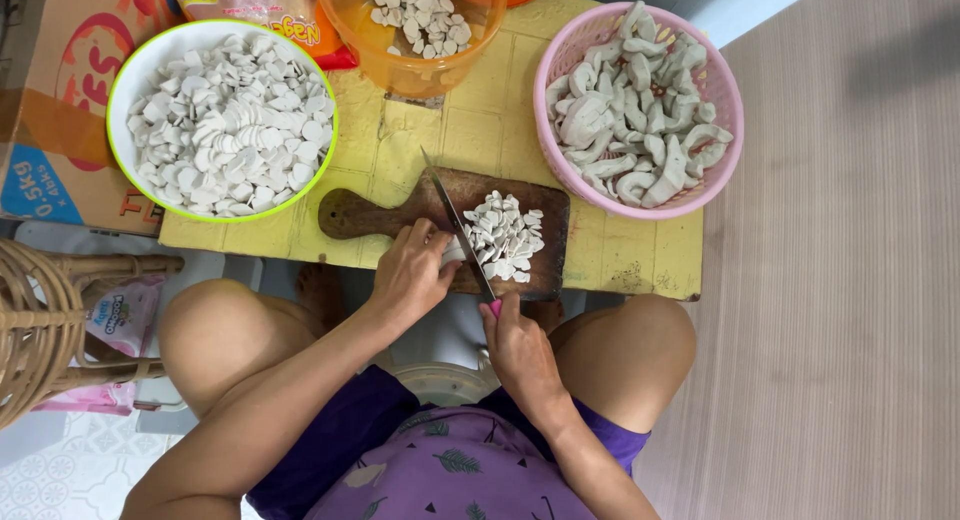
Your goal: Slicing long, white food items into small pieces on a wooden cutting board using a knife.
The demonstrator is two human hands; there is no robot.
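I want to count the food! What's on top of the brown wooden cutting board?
On the brown wooden cutting board lies a heap of small white slices. The left hand covers the piece being cut beside the knife blade; the right hand hides its pink handle.

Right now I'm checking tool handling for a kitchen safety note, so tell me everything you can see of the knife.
The knife has a long, slim, dark metal-looking blade and a pink handle, mostly hidden in the right hand. It lies diagonally over the brown wooden cutting board, tip pointing away from the person. Its edge sits between the left hand, which holds a pale piece, and the pile of white slices.
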